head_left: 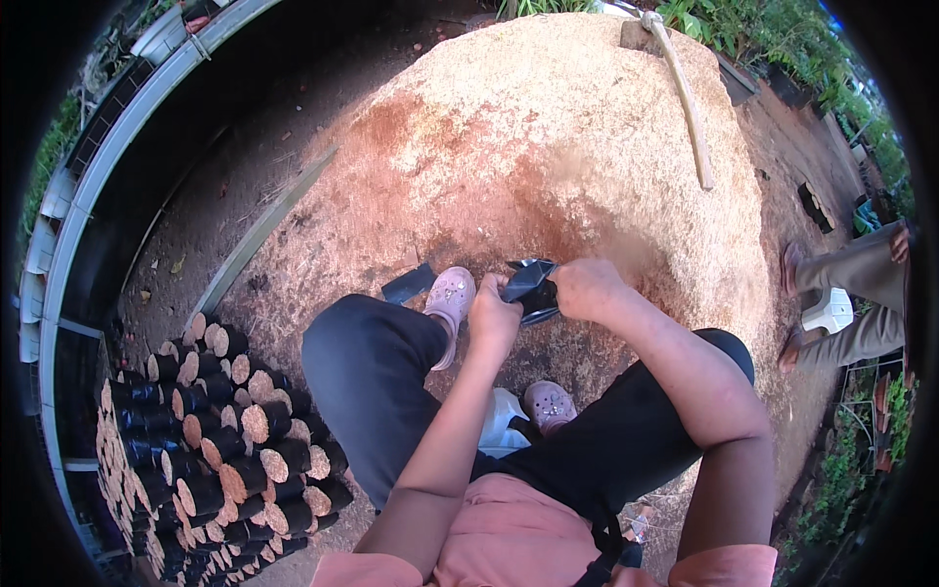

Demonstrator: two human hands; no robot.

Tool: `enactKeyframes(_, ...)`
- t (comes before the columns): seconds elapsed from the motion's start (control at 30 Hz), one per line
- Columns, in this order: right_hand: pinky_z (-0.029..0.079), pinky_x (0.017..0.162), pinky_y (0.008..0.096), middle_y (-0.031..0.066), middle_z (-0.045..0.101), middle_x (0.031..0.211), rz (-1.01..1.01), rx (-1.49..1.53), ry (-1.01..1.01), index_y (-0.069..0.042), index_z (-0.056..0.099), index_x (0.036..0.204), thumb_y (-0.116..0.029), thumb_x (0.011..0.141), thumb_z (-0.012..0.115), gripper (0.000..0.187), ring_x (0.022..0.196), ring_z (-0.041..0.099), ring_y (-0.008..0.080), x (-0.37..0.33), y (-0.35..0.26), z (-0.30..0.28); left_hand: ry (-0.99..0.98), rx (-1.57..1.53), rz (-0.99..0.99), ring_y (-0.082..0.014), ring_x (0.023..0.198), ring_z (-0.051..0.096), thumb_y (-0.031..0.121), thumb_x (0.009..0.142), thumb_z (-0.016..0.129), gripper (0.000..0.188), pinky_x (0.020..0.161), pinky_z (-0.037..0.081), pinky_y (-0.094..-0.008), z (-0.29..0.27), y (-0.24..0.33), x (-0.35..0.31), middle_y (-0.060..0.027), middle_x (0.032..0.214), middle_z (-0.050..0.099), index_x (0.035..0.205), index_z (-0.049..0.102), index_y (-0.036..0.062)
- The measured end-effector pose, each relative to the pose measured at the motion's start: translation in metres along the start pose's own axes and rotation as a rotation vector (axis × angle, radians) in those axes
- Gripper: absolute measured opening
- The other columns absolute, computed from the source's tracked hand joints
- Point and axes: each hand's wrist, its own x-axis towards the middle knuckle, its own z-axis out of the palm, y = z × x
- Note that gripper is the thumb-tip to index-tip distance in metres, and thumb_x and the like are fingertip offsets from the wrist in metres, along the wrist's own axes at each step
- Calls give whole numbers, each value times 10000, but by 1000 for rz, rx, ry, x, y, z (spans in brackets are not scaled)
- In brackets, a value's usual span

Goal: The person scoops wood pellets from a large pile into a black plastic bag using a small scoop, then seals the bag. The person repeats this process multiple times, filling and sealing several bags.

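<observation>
Between my knees, in front of the light brown loose heap, I hold a small black plastic bag (529, 286) with both hands. My left hand (495, 315) grips its left side, thumb up on the plastic. My right hand (593, 290) is closed at the bag's right edge, its fingertips partly hidden. The plastic looks creased, and its upper end seems to gape. Just left of my left hand, beside my pink clog (451, 293), a flat black plastic piece (409, 283) lies on the ground.
The heap (587, 127) spreads ahead, with a wooden-handled hoe (685, 98) on its far right. Filled black bags (225, 440) are stacked at lower left, near a long board (259, 235). At right stands another person (851, 274) beside a white stool (828, 310).
</observation>
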Motion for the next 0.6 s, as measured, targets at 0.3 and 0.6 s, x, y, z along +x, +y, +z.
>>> enactKeyframes(0.3, 544, 857, 417, 161, 716, 1000, 143, 86, 111, -66, 704, 1002, -137, 855, 544, 228, 989, 688, 297, 1, 1, -5, -52, 120, 3, -356, 929, 672, 38, 752, 668, 496, 821, 506, -416, -1, -4, -6, -213, 958, 668, 1216, 494, 71)
enactKeyframes(0.6, 482, 802, 502, 197, 650, 883, -336, 201, 331, -109, 674, 1104, 31, 787, 543, 370, 837, 620, 386, -19, 27, -7, -360, -739, -96, -313, 1320, 428, 312, 859, 677, 871, 1085, 336, -467, -52, 44, -5, -198, 1454, 382, 1522, 164, 74)
